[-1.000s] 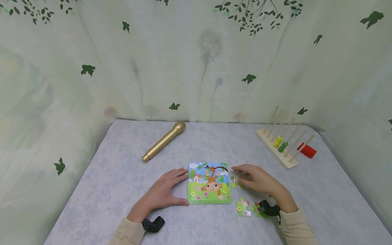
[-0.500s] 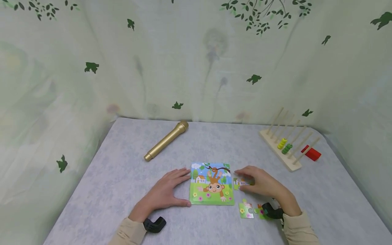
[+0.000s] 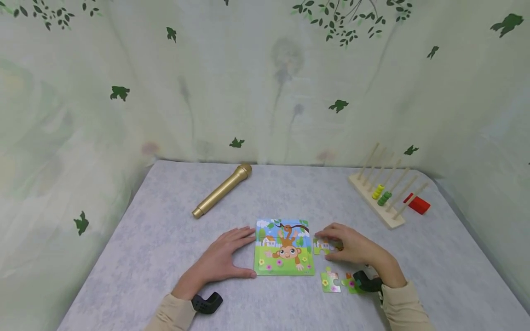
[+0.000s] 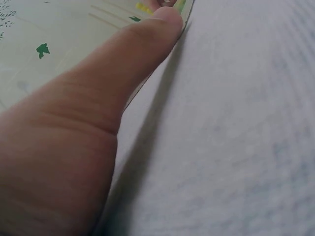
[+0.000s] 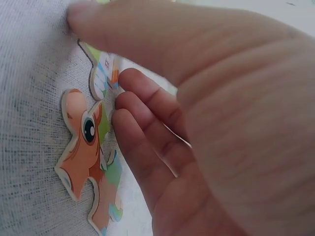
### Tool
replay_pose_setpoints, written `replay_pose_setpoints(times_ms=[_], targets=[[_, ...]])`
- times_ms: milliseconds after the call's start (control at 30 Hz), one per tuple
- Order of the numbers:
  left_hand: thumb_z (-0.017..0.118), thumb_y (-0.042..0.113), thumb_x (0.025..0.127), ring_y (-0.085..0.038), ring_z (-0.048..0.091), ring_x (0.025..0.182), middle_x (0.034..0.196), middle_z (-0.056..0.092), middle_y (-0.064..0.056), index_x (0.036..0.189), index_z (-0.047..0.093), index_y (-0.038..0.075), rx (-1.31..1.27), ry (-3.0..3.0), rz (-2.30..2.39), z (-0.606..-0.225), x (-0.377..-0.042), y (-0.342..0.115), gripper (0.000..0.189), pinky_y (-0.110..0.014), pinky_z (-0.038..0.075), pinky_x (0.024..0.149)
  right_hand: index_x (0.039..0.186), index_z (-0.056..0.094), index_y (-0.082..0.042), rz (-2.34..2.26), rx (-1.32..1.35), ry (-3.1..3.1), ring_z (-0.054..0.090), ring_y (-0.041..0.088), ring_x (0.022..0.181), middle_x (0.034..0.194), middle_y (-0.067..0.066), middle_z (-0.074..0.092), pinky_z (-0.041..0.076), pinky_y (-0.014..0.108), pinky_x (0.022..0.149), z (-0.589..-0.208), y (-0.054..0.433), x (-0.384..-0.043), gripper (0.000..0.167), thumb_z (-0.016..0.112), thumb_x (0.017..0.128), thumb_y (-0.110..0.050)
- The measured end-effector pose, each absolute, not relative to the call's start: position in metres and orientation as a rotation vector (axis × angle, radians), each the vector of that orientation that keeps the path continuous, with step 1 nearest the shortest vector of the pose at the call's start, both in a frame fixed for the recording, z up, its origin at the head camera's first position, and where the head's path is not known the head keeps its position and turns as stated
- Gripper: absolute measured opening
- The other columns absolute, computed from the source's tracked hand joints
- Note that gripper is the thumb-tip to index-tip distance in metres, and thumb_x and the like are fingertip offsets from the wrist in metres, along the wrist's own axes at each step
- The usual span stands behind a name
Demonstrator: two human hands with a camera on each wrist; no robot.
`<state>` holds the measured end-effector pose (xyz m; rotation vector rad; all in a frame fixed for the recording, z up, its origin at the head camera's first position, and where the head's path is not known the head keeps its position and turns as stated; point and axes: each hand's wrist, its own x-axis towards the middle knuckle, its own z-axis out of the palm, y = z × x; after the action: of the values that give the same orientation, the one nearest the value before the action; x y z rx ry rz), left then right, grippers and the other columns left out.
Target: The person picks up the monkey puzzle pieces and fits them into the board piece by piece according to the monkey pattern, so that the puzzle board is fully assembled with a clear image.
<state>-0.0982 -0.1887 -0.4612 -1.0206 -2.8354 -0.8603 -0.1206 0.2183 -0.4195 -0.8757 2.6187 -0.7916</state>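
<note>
A square puzzle board [image 3: 284,262] with a hanging monkey on it lies flat on the table. My left hand [image 3: 227,255] lies along its left side, fingertips at the upper left edge and thumb at the lower left corner. Just right of the board is a puzzle piece with a house [image 3: 321,246]. My right hand [image 3: 352,246] arches over this piece, index fingertip by its upper edge and thumb by its lower edge. In the right wrist view the other fingers are loosely bent, beside a brown piece with an eye [image 5: 78,147] and another piece [image 5: 104,196].
Nearer my body lie a puzzle piece with a yellow flower [image 3: 330,284] and a green piece [image 3: 352,286], partly covered by the wrist camera. A gold microphone [image 3: 221,191] is at the back left. A wooden peg stand [image 3: 377,204] with beads and a red block [image 3: 418,204] are back right.
My right thumb has moved toward my body, away from the index finger, so more of the house piece shows. My left hand and the board stay in place; the view shifts slightly.
</note>
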Motion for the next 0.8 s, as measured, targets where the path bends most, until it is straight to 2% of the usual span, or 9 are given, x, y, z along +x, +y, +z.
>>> replay_pose_setpoints(times_ms=[267,500,800], targets=[[0.078,0.072,0.076,-0.026,0.038,0.152,0.162,0.045,-0.001,0.149,0.057,0.013,-1.025,-2.842,-0.839,-0.4611,-0.0975,-0.1891,0.096,-0.052,0.031,0.126,0.135,0.069,-0.015,-0.833,-0.879,2.599,0.064,0.018,0.111,0.124,0.0,0.065,0.06,0.033,0.092,-0.4199,0.2192,-0.1224,0.044,0.08,0.092,-0.02],[0.078,0.071,0.076,-0.025,0.037,0.152,0.162,0.044,0.0,0.15,0.056,0.014,-1.027,-2.86,-0.812,-0.4603,-0.0981,-0.1881,0.096,-0.049,0.03,0.127,0.133,0.071,-0.019,-0.814,-0.885,2.633,0.064,0.013,0.105,0.121,-0.004,0.065,0.059,0.03,0.085,-0.4227,0.2213,-0.1216,0.042,0.08,0.092,-0.025],[0.08,0.068,0.076,-0.025,0.037,0.152,0.162,0.044,0.0,0.15,0.056,0.013,-1.025,-2.841,-0.823,-0.4633,-0.1006,-0.1896,0.095,-0.049,0.03,0.127,0.129,0.073,-0.018,-0.776,-0.938,2.649,0.062,0.011,0.1,0.118,-0.005,0.066,0.057,0.03,0.082,-0.4221,0.2187,-0.1254,0.038,0.08,0.092,-0.021]])
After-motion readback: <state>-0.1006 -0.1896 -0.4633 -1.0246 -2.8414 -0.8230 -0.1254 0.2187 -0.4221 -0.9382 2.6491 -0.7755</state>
